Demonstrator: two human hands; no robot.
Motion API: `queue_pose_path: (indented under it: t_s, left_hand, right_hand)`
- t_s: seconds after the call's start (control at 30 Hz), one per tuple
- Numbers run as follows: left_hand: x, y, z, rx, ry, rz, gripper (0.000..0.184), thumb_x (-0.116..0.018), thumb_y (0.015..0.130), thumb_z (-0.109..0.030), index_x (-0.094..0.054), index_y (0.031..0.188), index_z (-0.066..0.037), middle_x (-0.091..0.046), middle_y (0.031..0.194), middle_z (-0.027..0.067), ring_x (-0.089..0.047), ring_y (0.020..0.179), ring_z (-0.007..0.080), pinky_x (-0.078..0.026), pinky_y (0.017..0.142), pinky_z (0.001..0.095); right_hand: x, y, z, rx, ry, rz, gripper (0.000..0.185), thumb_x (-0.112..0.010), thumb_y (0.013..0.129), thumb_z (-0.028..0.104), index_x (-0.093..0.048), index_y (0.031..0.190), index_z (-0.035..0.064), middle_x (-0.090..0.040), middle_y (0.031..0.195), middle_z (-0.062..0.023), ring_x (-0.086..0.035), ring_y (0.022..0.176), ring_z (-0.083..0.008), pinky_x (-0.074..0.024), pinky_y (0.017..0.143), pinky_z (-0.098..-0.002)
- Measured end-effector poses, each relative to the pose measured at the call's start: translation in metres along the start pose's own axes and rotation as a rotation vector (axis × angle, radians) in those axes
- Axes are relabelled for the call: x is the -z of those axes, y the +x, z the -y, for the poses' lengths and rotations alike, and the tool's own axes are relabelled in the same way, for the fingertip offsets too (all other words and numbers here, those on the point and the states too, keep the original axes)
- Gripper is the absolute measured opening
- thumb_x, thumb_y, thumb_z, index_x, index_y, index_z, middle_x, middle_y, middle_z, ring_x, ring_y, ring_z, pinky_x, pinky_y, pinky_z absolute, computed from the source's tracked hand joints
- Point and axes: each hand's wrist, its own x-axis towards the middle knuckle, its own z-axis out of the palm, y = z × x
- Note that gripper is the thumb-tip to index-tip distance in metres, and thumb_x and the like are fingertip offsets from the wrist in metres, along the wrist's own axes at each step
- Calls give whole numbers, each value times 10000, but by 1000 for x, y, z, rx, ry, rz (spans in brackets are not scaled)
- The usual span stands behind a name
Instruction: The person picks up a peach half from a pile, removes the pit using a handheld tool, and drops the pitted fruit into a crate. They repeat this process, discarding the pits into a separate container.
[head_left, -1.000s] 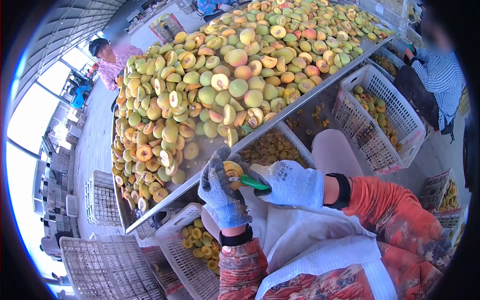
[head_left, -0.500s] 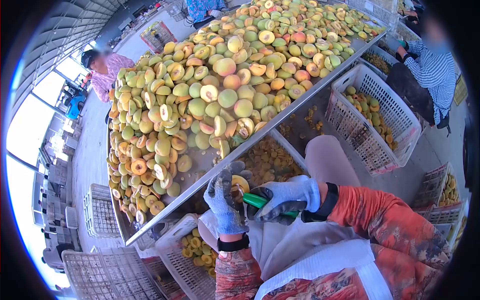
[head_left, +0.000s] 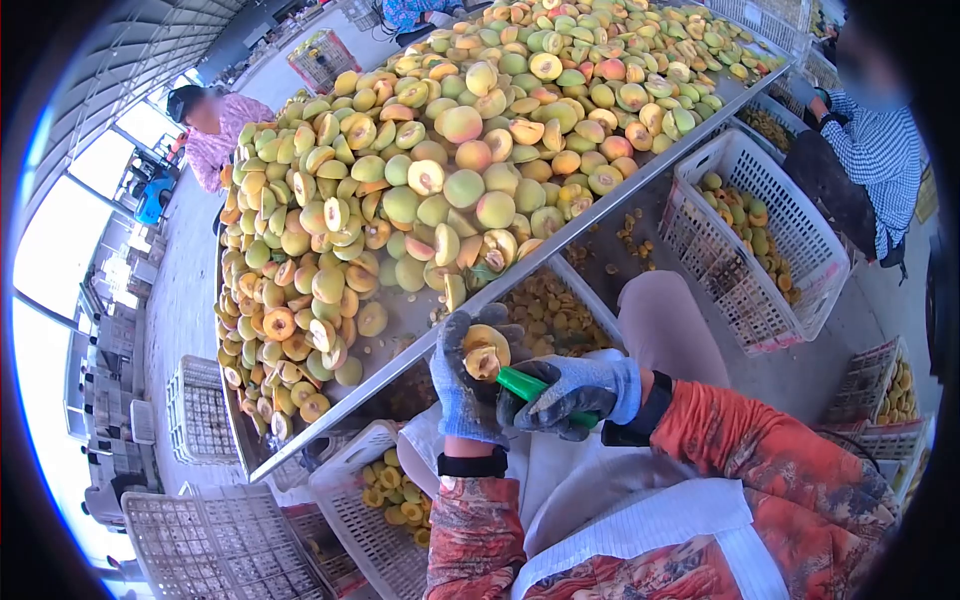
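Beside bench [head_left: 400, 362], left hand [head_left: 460, 395] clamps cut fruit [head_left: 484, 350]; right hand [head_left: 590, 384] grips green tool [head_left: 521, 384], long axis aimed left at fruit.

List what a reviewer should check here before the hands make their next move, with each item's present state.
1. Fruit secure: ok. The left hand grips the cut fruit.
2. Tool in hand: ok. The right hand is closed around the green handle.
3. Tool tip clear of the left fingers: cannot tell. The tip is not clearly visible at the fruit.
4. Pit out of the held fruit: cannot tell. The cut face is too small and blurred.
5. Gloves on: ok, both hands are covered.
6. Crate of cut fruit upright beside the person: ok, its open top faces up.
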Motion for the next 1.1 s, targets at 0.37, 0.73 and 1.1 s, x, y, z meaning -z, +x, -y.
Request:
queue_pose_path:
  t_s: [0.37, 0.73, 1.1]
  left_hand:
    - [178, -14, -35, -442, 702, -330, 251, -590, 822, -125, -574, 1005, 46, -621, 926, 134, -618, 775, 196, -537, 642, 296]
    - [38, 147, -58, -716, 1724, -311, 678, -685, 698, -293, -413, 1295, -122, -469, 1258, 154, -421, 1157, 329, -318, 979, 422]
    - [-3, 160, -9, -642, 1316, -128, 570, -688, 709, -238, -464, 1196, -46, -528, 1128, 112, -482, 1066, 259, -394, 903, 395]
  right_hand:
    - [51, -7, -17, 71, -1634, -796, 415, -597, 794, 366, -492, 1043, 51, -607, 711, -139, -603, 578, -278, -464, 508, -385]
    - [48, -8, 7, 124, -1252, -694, 405, -587, 785, 390, -493, 1028, 79, -579, 733, -192, -589, 667, -358, -461, 593, -440]
    - [67, -26, 12, 59, -734, -651, 342, -690, 751, 237, -514, 973, 46, -564, 742, -80, -544, 578, -128, -445, 542, -303]
